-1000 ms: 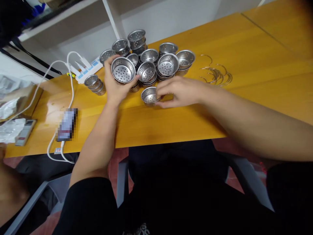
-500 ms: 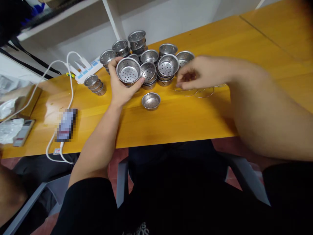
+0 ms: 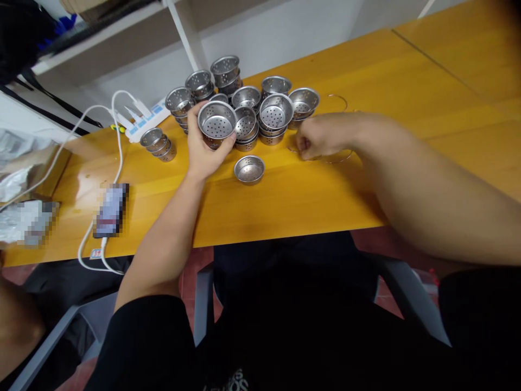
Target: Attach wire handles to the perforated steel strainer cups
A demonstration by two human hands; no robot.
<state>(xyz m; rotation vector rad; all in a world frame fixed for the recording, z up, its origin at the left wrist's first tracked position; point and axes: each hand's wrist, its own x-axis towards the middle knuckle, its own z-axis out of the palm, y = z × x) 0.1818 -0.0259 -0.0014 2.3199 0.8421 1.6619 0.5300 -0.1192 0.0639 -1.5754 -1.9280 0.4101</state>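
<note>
My left hand grips a perforated steel strainer cup, tilted so its holed bottom faces me, just in front of a cluster of several like cups. A single shallow steel cup stands alone on the yellow table, between my two hands. My right hand is closed in a pinch over thin wire rings that lie on the table right of the cluster; it seems to hold one ring.
A small stack of cups lies tipped at the left. A white power strip with cables, a dark phone and crumpled plastic bags occupy the table's left end. A white shelf frame stands behind. Another person's arm shows bottom left.
My right hand left the single cup, swung right to the wire rings and has now closed on them. My left hand drew the held cup slightly right and nearer.
</note>
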